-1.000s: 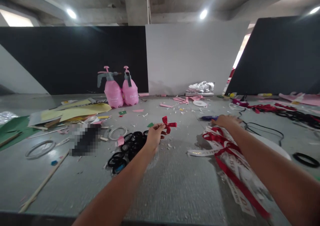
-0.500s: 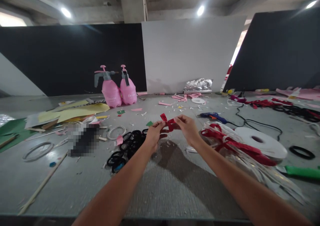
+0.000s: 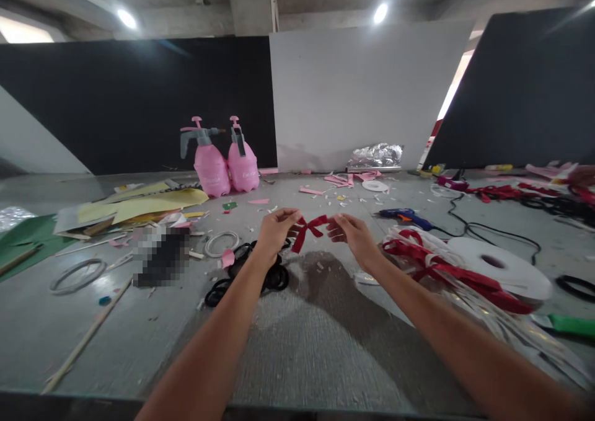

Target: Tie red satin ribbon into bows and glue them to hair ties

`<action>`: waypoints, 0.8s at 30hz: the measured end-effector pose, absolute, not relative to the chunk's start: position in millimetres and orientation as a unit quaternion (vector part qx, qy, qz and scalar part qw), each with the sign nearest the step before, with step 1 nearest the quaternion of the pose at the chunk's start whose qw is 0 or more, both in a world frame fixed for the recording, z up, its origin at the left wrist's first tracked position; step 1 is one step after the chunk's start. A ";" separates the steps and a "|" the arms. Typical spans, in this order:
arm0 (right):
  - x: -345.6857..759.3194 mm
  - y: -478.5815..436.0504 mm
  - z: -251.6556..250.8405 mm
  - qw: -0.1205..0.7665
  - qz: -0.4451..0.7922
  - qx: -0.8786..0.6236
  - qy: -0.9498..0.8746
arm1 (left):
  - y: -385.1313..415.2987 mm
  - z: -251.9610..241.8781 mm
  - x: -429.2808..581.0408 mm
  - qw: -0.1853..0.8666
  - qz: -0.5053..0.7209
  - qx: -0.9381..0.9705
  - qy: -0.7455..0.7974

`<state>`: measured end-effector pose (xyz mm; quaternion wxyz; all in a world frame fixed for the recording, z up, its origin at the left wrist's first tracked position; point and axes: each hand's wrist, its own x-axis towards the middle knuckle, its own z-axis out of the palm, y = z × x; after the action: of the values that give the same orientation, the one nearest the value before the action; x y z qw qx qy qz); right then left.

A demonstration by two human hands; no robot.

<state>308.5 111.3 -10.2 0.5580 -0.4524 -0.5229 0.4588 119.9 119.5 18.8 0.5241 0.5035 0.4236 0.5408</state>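
Just below our left hand [image 3: 276,230], soft-looking black ring-shaped bands [image 3: 277,278] lie heaped. That hand pinches the left side of a small red ribbon bow [image 3: 308,226], its long axis running crosswise between our grips, one tail hanging down. Our right hand [image 3: 355,234] meets its right end; we cannot tell whether it pinches.
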 end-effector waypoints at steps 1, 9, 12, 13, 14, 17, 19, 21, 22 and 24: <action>306.1 115.5 -13.0 0.544 0.442 -0.475 -0.532 | 121.3 22.1 115.6 0.514 0.562 0.491 0.423; 246.6 136.0 -20.3 0.260 0.135 -0.520 -0.802 | 131.1 33.8 92.2 0.494 0.675 0.410 0.364; 221.2 139.8 -18.1 0.194 0.053 -0.500 -0.842 | 133.7 27.6 89.2 0.503 0.685 0.381 0.364; 215.7 140.7 -16.6 0.178 0.040 -0.497 -0.848 | 134.4 25.2 88.3 0.506 0.685 0.373 0.368; 212.3 141.3 -14.6 0.164 0.033 -0.500 -0.850 | 135.0 22.8 87.5 0.507 0.684 0.368 0.374; 216.2 139.3 -6.2 0.144 0.038 -0.530 -0.835 | 135.8 16.7 86.6 0.495 0.683 0.359 0.400; 229.3 133.9 -1.0 0.150 0.063 -0.553 -0.817 | 136.2 13.3 87.4 0.470 0.685 0.363 0.422; 247.0 125.6 1.3 0.171 0.107 -0.552 -0.809 | 136.8 10.0 89.0 0.443 0.682 0.384 0.438; 256.2 120.9 1.1 0.190 0.132 -0.541 -0.808 | 137.2 8.4 89.9 0.430 0.679 0.398 0.443; 272.2 112.0 -1.7 0.241 0.202 -0.518 -0.796 | 137.7 5.2 91.9 0.409 0.671 0.424 0.450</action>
<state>272.2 112.0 -1.7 0.2406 -0.5178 -0.7958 0.2018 91.9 137.7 5.2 0.4094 0.4240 0.4501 0.6709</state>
